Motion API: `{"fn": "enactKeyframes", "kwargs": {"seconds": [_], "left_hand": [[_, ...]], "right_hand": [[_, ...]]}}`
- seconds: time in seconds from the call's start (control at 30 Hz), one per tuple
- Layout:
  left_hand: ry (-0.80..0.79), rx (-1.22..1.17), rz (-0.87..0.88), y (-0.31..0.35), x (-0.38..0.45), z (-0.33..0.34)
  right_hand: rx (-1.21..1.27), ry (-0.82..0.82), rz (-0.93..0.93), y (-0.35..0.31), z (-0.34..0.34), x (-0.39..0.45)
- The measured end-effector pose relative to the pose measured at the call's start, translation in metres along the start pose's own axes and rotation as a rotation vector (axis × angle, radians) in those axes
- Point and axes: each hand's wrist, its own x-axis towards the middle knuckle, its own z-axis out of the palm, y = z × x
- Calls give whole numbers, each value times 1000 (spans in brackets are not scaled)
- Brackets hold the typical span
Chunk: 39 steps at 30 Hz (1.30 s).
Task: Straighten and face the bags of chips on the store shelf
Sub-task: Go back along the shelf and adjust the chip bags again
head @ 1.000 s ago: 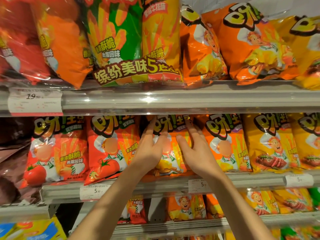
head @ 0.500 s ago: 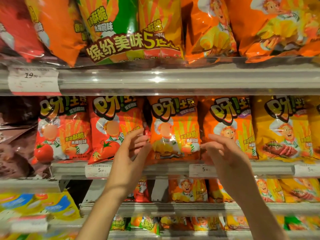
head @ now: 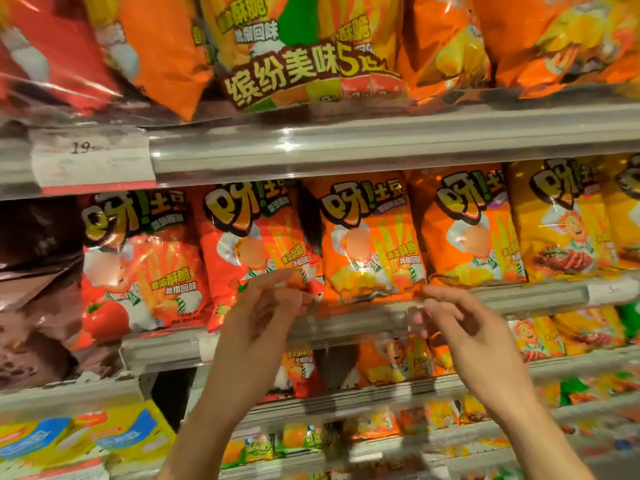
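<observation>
Setting: a store aisle, metal shelves with clear plastic price rails (head: 363,143), packed with glossy snack bags on several tiers; the view was blurred by motion.
Middle tier: a row of upright foil chip bags, red tomato ones on the left, orange in the middle, yellow on the right.
Bag in play: the glossy orange chip bag (head: 370,244) stood front-out at the rail edge, between a red tomato-flavour bag (head: 256,251) and a second orange bag (head: 474,230).
Change: a second earlier both palms were pressed flat on that orange bag; by this moment they had come off it and dropped below its bottom edge.
Left hand (head: 259,320): loosely open, fingers half curled, gripping nothing, fingertips just at the red bag's lower corner.
Right hand (head: 460,323): also relaxed and empty, fingers pointing toward the orange bag's bottom corner.
Meaning: that bag looked faced and finished; the neighbours seemed next.
</observation>
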Motion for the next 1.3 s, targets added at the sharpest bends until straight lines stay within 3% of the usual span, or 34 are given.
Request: {"fn": "enactKeyframes", "kwargs": {"seconds": [0.3,0.4,0.5,0.73,1.07,1.3], "left_hand": [[49,2,66,3,7,-73],[146,124,123,-3,14,-82],[181,416,232,-9,21,-78],[125,679,129,-10,28,-59],[242,366,183,-2,28,-63],[84,183,-68,1,43,-52]], "right_hand": [[57,-13,-33,-34,72,-14],[14,-52,-98,-47,98,-2],[-53,-116,-149,-54,129,23],[-337,-301,-68,-52,167,55],[-214,-153,-90,-67,169,43],[-141,-67,-23,-69,161,49]]}}
